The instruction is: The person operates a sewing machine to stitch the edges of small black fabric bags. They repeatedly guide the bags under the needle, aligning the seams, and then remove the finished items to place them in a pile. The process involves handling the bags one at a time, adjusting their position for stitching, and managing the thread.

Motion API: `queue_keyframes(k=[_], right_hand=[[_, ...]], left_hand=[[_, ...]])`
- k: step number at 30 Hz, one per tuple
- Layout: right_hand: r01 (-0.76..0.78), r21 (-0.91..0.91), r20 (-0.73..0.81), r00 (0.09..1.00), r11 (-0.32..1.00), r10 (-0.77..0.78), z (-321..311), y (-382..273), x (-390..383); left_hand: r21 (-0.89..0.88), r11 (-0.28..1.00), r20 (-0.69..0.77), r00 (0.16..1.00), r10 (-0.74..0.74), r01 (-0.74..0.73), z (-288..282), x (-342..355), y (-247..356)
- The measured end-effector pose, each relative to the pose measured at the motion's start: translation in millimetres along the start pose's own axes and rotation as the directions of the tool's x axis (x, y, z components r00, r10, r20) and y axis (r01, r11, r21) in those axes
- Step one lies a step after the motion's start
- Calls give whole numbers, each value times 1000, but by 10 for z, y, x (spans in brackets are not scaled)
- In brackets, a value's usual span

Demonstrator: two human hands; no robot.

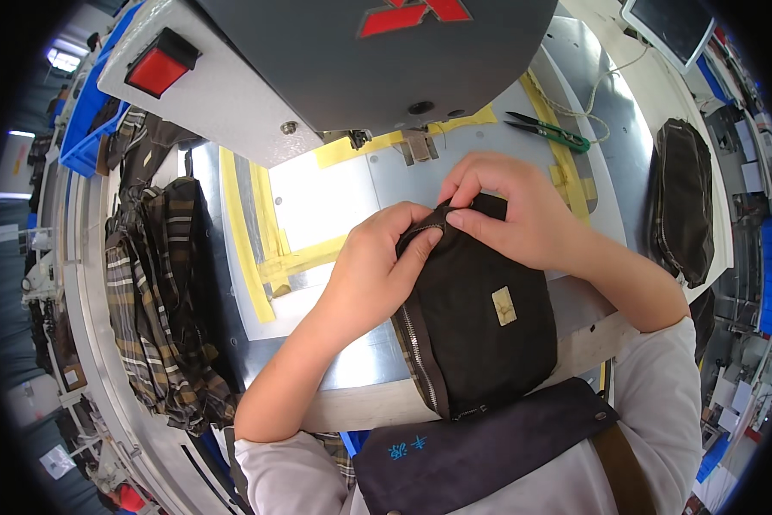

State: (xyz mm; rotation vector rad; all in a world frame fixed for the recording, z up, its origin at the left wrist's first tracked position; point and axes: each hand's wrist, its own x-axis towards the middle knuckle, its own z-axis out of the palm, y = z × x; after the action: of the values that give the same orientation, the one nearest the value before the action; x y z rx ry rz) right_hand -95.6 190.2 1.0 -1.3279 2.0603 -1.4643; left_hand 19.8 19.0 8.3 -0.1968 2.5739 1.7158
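Note:
A dark brown fabric bag (480, 352) lies over the near edge of the work plate (317, 215), with a long metal zip (418, 360) down its left side and a small cream patch (503, 305). My left hand (376, 266) pinches the bag's upper left edge between thumb and fingers. My right hand (519, 215) grips the top edge just beside it, fingers curled and thumb pressed on the fabric. The fabric between my fingertips is folded and partly hidden. Both hands are just in front of the sewing machine head (386, 60) and its presser part (419, 146).
Green-handled snips (566, 137) and a cord rest at the back right, below a screen (665, 26). Yellow tape (240, 240) frames the plate. Plaid fabric pieces (154, 318) pile at the left, below a blue bin (90, 129). Another dark pouch (682, 197) lies at the right.

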Motion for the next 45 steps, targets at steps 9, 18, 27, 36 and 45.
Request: queue_keyframes(k=[9, 18, 27, 36, 45], right_hand=[[-37, 15, 12, 999, 999, 36, -1, -138, 1], [600, -394, 118, 784, 696, -609, -6, -180, -167], [682, -473, 115, 675, 557, -729, 21, -134, -156], [667, -506, 97, 673, 546, -733, 39, -162, -141], [17, -96, 2, 1000, 995, -17, -7, -181, -77]], left_hand=[[87, 968, -222, 943, 248, -234, 108, -4, -104], [342, 759, -330, 686, 649, -554, 144, -47, -163], [462, 691, -261, 659, 705, -556, 123, -56, -102], [475, 642, -259, 601, 756, -602, 119, -35, -176], [34, 978, -114, 971, 210, -208, 13, -6, -38]])
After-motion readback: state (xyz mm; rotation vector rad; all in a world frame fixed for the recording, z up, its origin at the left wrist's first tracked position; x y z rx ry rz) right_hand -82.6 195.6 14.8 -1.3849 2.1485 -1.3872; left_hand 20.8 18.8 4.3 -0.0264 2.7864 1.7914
